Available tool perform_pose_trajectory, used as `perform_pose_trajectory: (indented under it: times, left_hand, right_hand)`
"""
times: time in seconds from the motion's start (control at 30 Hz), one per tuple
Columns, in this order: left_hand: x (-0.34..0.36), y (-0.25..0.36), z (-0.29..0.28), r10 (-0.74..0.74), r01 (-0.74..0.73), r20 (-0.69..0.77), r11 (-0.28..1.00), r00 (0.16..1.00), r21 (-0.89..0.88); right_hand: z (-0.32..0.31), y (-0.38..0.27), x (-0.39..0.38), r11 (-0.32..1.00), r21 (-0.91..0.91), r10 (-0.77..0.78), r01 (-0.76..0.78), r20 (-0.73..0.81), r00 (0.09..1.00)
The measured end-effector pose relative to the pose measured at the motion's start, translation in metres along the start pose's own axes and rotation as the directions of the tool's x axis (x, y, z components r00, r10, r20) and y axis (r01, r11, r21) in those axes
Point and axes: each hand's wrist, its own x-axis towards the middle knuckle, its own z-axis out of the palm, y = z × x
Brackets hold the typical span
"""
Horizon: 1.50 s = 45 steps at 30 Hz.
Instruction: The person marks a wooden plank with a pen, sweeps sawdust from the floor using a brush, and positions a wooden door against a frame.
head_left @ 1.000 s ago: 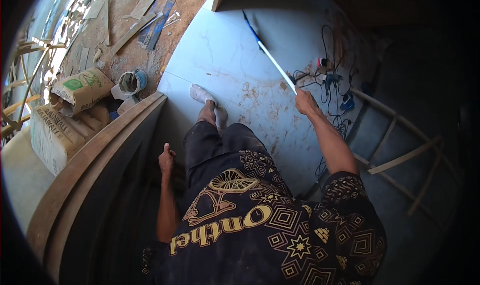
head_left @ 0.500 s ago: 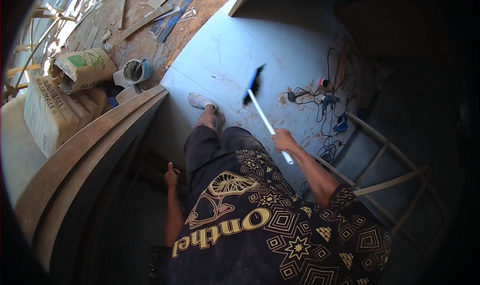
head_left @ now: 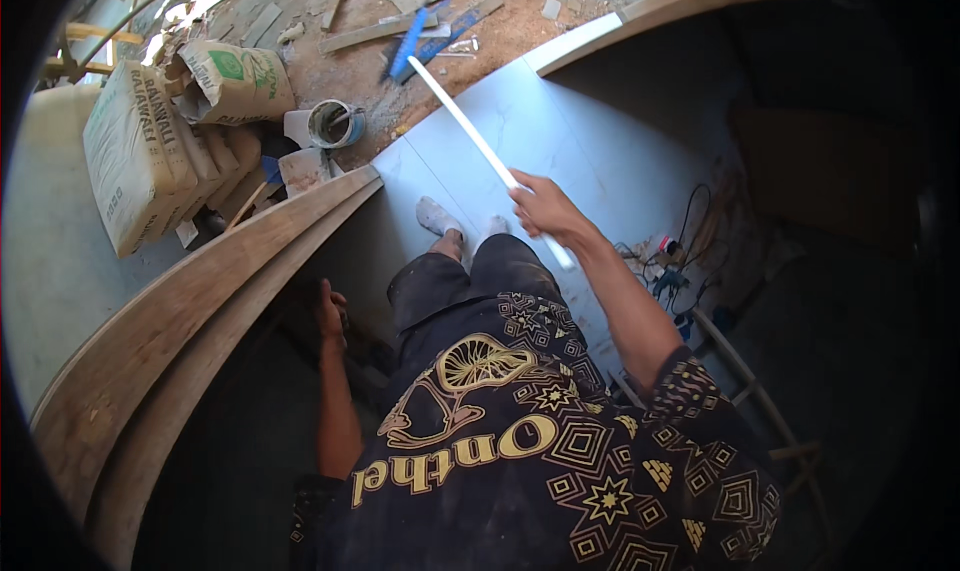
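Note:
My right hand (head_left: 545, 209) is wrapped around the white handle of a broom (head_left: 465, 126), near its lower end. The handle slants up to the left, to a blue head with dark bristles, which shows over the dirt ground past the edge of the pale tiled floor (head_left: 400, 171). The head is slightly blurred. Low beside the dark wooden frame, my left hand (head_left: 332, 313) hangs with its fingers loosely apart and nothing visible in it. My feet in pale socks stand on the tiles between the two hands.
Wooden frame boards (head_left: 200, 251) curve along the left. Behind them stand paper sacks (head_left: 135, 161) and a bucket (head_left: 335, 124). Planks (head_left: 380, 33) lie on the dirt. Cables and power tools (head_left: 670, 281) lie on the right, near a wooden ladder-like frame (head_left: 735, 366).
The broom head has swung forward and left, from the tiles out over the dirt. My right arm has reached farther forward. The view has shifted; my left hand still hangs low.

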Motion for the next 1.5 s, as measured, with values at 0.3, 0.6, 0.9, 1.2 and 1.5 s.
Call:
perform_pose_trajectory:
  times: [0.3,0.6,0.9,1.2,1.5]
  left_hand:
    - [-0.059,-0.114,0.061,-0.314,0.27,-0.175,0.934,0.933,-0.235]
    - [-0.16,-0.118,0.237,-0.234,0.022,-0.476,0.913,0.848,-0.408]
    - [-0.229,-0.228,0.433,-0.455,0.007,-0.452,0.711,0.767,-0.703]
    - [-0.281,-0.276,0.569,-0.643,-0.064,-0.191,0.216,0.742,-0.974]
    - [-0.298,-0.393,0.76,-0.692,-0.098,-0.376,0.407,0.616,-0.908]
  right_hand:
    - [-0.075,0.005,-0.013,0.923,-0.33,0.215,-0.199,0.013,0.976]
    - [-0.121,-0.067,0.108,0.918,-0.396,0.086,0.002,0.205,0.975]
    - [-0.167,-0.187,0.019,-0.042,-0.858,0.407,0.512,0.454,0.793]
    - [-0.101,0.011,0.045,-0.208,-0.33,0.845,0.921,0.414,0.339]
    - [-0.086,0.017,0.133,-0.393,-0.623,0.689,0.676,0.287,0.665]
